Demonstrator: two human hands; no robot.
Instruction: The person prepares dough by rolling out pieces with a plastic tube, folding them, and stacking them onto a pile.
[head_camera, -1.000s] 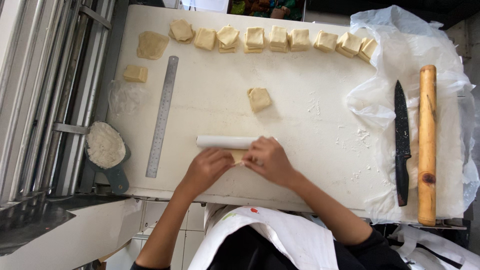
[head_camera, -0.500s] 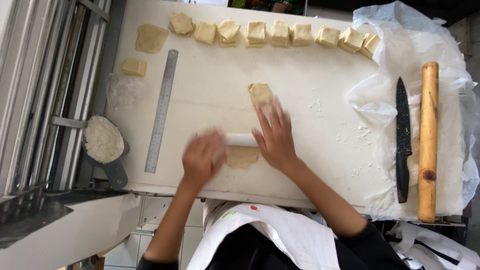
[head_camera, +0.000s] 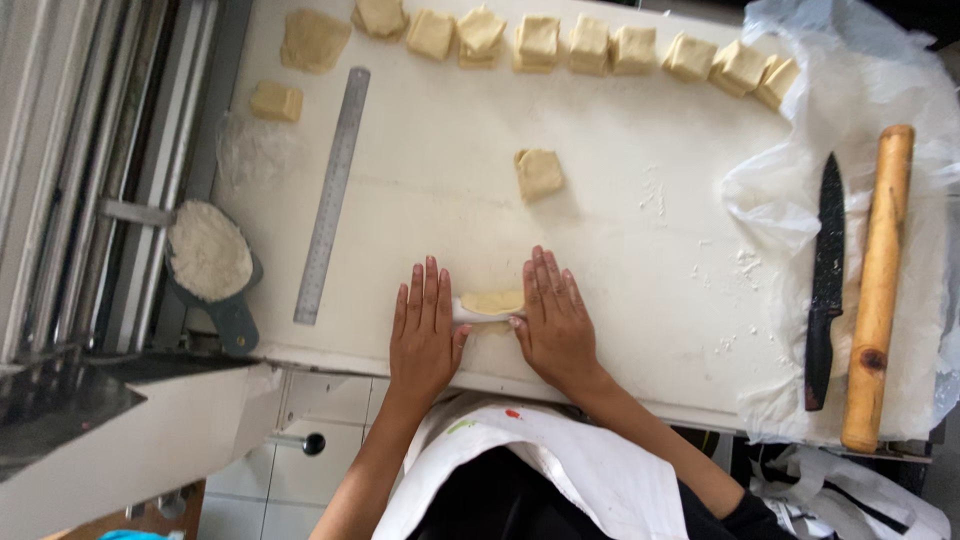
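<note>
Both hands (head_camera: 425, 335) flat — small roller (head_camera: 487, 312) beneath.

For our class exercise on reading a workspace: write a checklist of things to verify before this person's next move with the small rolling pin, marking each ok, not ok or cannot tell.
1. Both palms flat on the small white rolling pin, left hand and right hand: ok.
2. Dough piece lies under the pin: ok.
3. Black knife lies apart from the hands: ok.
4. Next dough square lies on the table in front of the hands: ok.
5. Dough thickness even: cannot tell.
</note>
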